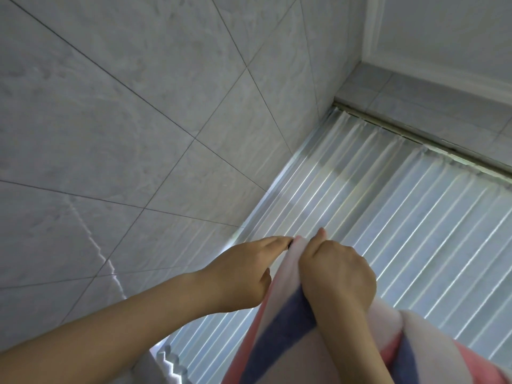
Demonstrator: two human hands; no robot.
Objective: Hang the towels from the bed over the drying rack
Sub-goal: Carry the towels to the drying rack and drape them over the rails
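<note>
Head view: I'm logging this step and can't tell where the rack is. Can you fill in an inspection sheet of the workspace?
Surface: nothing seen; the camera looks up at a tiled wall.
Job's things: one striped towel, white, pink and dark blue, held up high. Drying rack not clearly visible.
Clutter: nothing seen.
Grippers: right hand grips the towel's upper part; left hand reaches to its top edge with straight fingers.
Cables: nothing seen.
Surroundings: vertical blinds with light coming through, their top rail, white ceiling moulding.
</note>
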